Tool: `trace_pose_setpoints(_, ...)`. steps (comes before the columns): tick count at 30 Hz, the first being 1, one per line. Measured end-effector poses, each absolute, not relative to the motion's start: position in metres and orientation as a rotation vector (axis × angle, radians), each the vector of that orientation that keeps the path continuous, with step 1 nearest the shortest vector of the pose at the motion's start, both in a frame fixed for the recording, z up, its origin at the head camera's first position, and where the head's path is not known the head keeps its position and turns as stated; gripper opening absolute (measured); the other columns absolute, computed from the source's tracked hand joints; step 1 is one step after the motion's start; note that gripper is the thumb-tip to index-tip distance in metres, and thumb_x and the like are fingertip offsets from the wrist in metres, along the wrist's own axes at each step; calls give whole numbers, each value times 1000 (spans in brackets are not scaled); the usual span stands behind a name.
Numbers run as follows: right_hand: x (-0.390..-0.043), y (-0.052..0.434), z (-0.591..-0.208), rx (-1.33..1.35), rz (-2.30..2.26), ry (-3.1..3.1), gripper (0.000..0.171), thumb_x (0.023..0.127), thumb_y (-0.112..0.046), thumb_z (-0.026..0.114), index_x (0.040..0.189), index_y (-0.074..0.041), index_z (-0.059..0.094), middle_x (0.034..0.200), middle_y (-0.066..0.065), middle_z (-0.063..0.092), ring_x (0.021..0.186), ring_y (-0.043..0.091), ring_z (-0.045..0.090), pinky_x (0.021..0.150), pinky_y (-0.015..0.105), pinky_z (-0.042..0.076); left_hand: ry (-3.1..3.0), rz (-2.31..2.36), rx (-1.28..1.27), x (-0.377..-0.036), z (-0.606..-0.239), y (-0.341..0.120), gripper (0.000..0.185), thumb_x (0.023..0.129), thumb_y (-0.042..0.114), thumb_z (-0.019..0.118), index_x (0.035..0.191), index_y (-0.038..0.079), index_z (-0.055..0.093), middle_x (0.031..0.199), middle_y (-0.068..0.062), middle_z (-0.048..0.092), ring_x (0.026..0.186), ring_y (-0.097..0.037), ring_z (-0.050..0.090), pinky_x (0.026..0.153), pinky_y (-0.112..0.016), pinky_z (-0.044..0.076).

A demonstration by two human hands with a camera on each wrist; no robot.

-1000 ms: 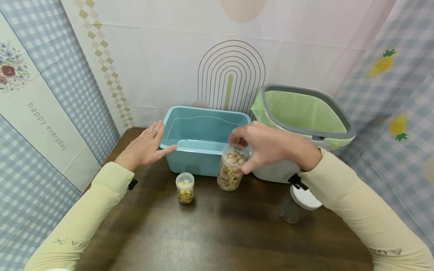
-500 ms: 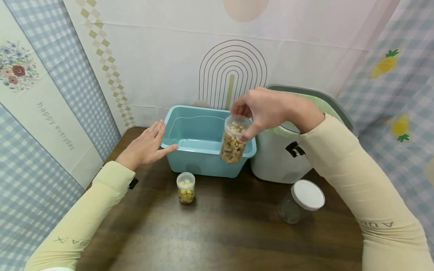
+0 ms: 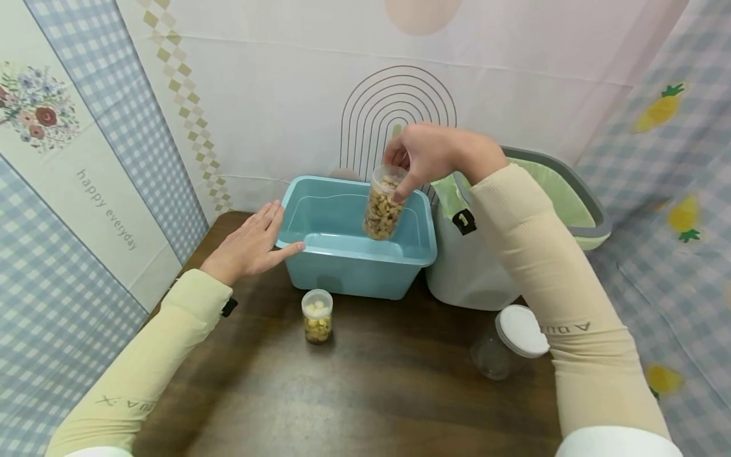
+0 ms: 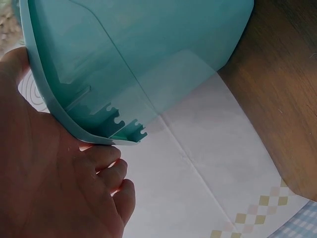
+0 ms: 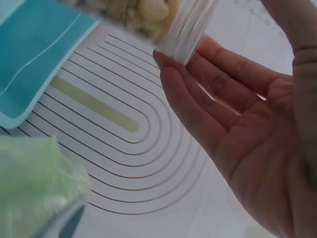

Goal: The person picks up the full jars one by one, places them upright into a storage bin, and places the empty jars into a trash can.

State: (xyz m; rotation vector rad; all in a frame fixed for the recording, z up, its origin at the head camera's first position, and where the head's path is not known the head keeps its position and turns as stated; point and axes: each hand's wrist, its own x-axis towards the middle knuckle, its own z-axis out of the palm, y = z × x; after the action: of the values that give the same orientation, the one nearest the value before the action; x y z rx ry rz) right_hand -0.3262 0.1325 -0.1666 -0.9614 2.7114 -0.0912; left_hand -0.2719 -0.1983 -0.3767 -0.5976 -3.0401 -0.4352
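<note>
My right hand (image 3: 431, 152) pinches a clear jar (image 3: 381, 212) of cashew-like nuts by its translucent top, between thumb and fingers. The jar leans slightly and hangs over the opening of the blue plastic tub (image 3: 354, 279). In the right wrist view, fingertips press the ribbed top edge of the jar (image 5: 143, 17). My left hand (image 3: 251, 247) rests at the tub's left front corner, fingers extended and thumb along the front rim. The left wrist view has the hand (image 4: 59, 168) touching the tub's rim. A smaller jar (image 3: 317, 320) with pale yellow pieces stands in front of the tub.
A grey-rimmed white bin (image 3: 474, 273) with a green liner stands right of the tub, partly behind my right forearm. A clear jar with a white lid (image 3: 521, 331) is near that forearm. Everything stands on a dark wooden table (image 3: 320, 406), against a printed cloth backdrop (image 3: 274, 95).
My right hand has lifted the nut jar from in front of the tub, up and back over its opening. My left hand has stayed at the corner.
</note>
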Motion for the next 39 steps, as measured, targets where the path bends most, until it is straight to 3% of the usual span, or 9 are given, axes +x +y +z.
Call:
trace_pose_setpoints(7, -357, 129, -188, -881, -94, 2722, 54, 84, -30, 88, 128, -5, 69, 125, 13, 69, 115, 26, 62, 103, 43, 54, -3045, -433, -584, -275, -376, -196, 99, 107, 63, 45, 166, -9, 11, 176, -28, 7, 166, -42, 9, 134, -60, 15)
trace_pose_setpoints(14, -390, 124, -228, -854, -1, 2748, 43, 83, -27, 86, 117, -7, 69, 104, 9, 60, 96, 24, 51, 80, 36, 46, -3070, -426, -553, -278, -377, -195, 101, 107, 65, 43, 167, -7, 6, 176, -27, 3, 166, -42, 5, 135, -58, 12)
trace_pose_setpoints(19, -408, 126, -250, -835, -70, 2746, 46, 83, -25, 88, 120, -6, 70, 107, 9, 60, 98, 24, 52, 81, 36, 47, -3060, -453, -538, -280, -377, -191, 101, 107, 65, 43, 167, -7, 8, 177, -26, 3, 166, -41, 6, 135, -58, 12)
trace_pose_setpoints(24, -425, 125, -270, -868, -104, 2724, 38, 82, -23, 89, 107, -4, 69, 91, 5, 53, 85, 22, 48, 74, 34, 43, -3072, -445, -515, -282, -377, -189, 100, 107, 64, 44, 167, -7, 6, 177, -25, 2, 166, -39, 5, 135, -57, 12)
trace_pose_setpoints(30, -443, 121, -289, -826, -143, 2699, 43, 83, -23, 89, 117, -6, 67, 106, 8, 60, 95, 24, 53, 78, 35, 47, -3079, -441, -473, -286, -378, -184, 99, 107, 64, 44, 167, -7, 7, 177, -25, 2, 167, -39, 5, 135, -57, 11)
trace_pose_setpoints(36, -447, 131, -309, -817, -127, 2686, 33, 84, -22, 89, 98, -6, 64, 93, 8, 55, 85, 24, 52, 70, 34, 43, -3070, -432, -475, -285, -380, -175, 99, 107, 63, 45, 167, -6, 7, 177, -24, 3, 167, -39, 6, 135, -56, 12)
trace_pose_setpoints(39, -449, 136, -315, -806, -110, 2695, 39, 84, -23, 90, 111, -6, 68, 102, 9, 60, 91, 24, 55, 76, 35, 48, -3067, -428, -474, -285, -380, -171, 100, 107, 64, 45, 167, -6, 7, 177, -24, 3, 167, -38, 6, 136, -56, 12)
